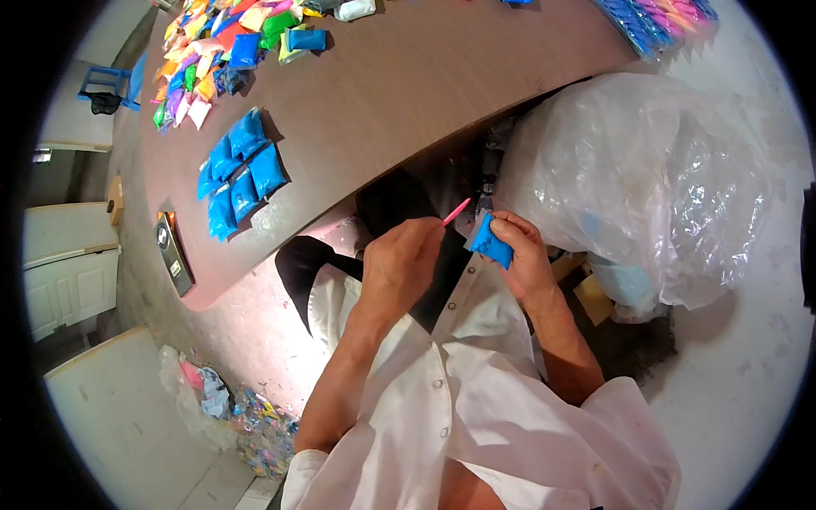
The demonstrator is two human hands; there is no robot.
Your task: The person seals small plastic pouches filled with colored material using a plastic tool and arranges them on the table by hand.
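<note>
My left hand [399,262] pinches a thin pink plastic stick [457,211], its free end pointing up and to the right. Close by on the right, my right hand [524,255] grips a small clear packet filled with something blue [491,244] between thumb and fingers. The stick and the packet are apart. Both hands are in front of my white shirt, just off the table's near edge. On the table, several similar blue packets [244,194] lie grouped together in rows.
A heap of packets in many colours [223,51] covers the table's [365,93] far left. A dark boxed device [173,255] lies by the left edge. Bundled blue and pink sticks [659,21] sit far right. A large clear plastic bag [629,178] bulges beside my right arm.
</note>
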